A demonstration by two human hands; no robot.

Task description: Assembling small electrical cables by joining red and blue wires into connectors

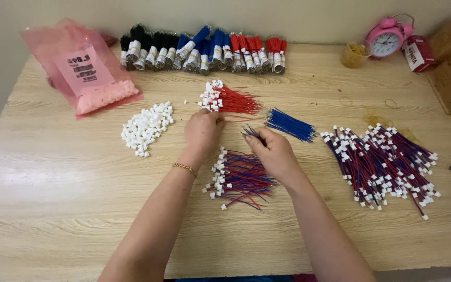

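Observation:
My left hand point(202, 131) rests on the near end of a bundle of red wires point(234, 101) tipped with white connectors point(211, 96), its fingers closed on what looks like one of them. My right hand point(271, 150) pinches a few dark blue wires point(251, 133) between thumb and fingers. Just right of that hand lies a loose bunch of blue wires point(290, 125). Below both hands sits a small pile of red-and-blue wire pairs with white connectors point(237, 178). A gold bracelet point(185, 167) is on my left wrist.
A heap of loose white connectors point(146, 127) lies left of my hands. A large pile of finished wire pairs point(387, 161) lies at right. Taped black, blue and red wire bundles point(204, 51) line the back. A pink bag point(86, 69), pink alarm clock point(387, 37) and boxes stand at the edges.

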